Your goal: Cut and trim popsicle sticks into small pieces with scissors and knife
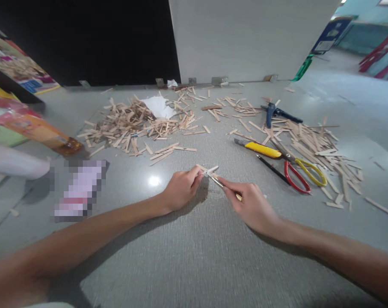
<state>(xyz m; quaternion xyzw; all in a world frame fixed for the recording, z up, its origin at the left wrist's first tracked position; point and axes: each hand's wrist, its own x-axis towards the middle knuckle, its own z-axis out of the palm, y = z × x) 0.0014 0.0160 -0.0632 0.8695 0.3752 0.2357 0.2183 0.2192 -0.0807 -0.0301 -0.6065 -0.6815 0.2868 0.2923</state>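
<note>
Near the middle of the floor, my left hand [183, 189] is closed in a pinch on a small pale wooden stick [214, 169]. Another short sliver crosses at its fingertips, and the fingers partly hide both. My right hand [252, 206] is closed around a slim tool with a silvery front [217, 182]; its yellowish rear end shows below the fingers. The tool's tip meets the wood at my left fingertips. Whether it is a craft knife or another tool, I cannot tell. To the right lie a yellow utility knife [262, 149], a black pen-like stick [272, 169] and scissors with red and yellow handles [296, 175].
A large heap of cut sticks [123, 124] lies ahead with white paper [158, 107] on it. More sticks [312, 141] and a dark blue clamp-like tool [272, 113] are at right. A bottle [39, 130] and blurred-out flat object [80, 190] lie left.
</note>
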